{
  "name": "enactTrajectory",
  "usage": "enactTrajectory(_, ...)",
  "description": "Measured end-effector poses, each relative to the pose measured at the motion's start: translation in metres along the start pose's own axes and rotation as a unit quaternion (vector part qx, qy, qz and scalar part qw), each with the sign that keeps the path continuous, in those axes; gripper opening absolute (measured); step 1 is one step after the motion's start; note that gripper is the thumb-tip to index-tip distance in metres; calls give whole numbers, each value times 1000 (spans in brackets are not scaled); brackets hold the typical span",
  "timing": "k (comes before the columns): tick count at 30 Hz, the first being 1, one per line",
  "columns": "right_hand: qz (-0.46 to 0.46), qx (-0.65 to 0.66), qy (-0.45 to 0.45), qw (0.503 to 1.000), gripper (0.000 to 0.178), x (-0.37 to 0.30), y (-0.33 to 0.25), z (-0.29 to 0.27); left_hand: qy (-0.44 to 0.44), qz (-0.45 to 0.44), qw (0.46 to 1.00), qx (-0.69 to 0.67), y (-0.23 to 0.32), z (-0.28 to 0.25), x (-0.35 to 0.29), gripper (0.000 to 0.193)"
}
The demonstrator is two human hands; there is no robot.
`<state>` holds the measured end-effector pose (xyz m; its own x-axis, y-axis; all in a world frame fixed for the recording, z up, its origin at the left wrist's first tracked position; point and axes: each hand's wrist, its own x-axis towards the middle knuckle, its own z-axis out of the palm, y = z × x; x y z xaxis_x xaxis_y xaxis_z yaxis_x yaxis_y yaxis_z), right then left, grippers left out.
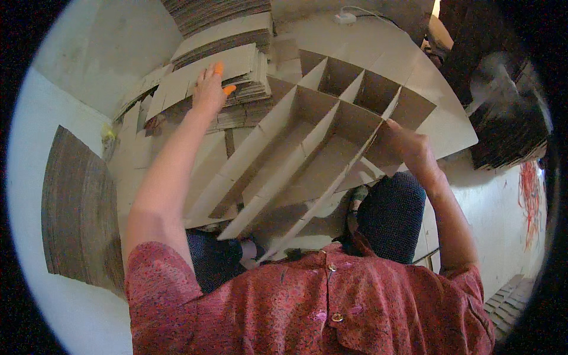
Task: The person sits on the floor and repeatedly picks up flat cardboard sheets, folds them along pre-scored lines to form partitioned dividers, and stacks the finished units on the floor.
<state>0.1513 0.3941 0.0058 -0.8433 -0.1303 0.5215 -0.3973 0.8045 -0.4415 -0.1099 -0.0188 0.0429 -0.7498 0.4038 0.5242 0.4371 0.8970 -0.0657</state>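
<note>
My left hand (pixel 210 93) lies with fingers apart on the top sheet of a stack of slotted cardboard strips (pixel 168 97) at the far left. Orange covers sit on its thumb and one fingertip. In front of me a cardboard divider grid (pixel 290 168) is partly put together: long strips slant toward my lap, and cross strips join them at the far end, forming open cells. My right hand (pixel 412 148) grips the divider's right side near a crossing, thumb along the strip's edge. Its other fingers are mostly hidden behind the cardboard.
A pale work surface (pixel 378 44) lies under the divider, with a white power strip (pixel 345 18) at its back. More cardboard stacks stand at the back (pixel 216 12), left (pixel 80 207) and right (pixel 512 139). Red strings (pixel 529 201) hang at the right. My knees are below the divider.
</note>
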Motion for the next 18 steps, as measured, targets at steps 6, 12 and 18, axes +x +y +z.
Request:
enactTrajectory(6, -2, -62, 81, 995, 38, 10, -13, -4, -82, -49, 986, -134, -20, -21, 35, 25)
enactTrajectory(12, 228, 481, 61, 844, 38, 52, -78, -5, 83, 204, 931, -289, 98, -74, -13, 29)
enactTrajectory(18, 292, 567, 120, 761, 26, 61, -105, -8, 92, 307, 878, -356, 166, -99, -70, 39)
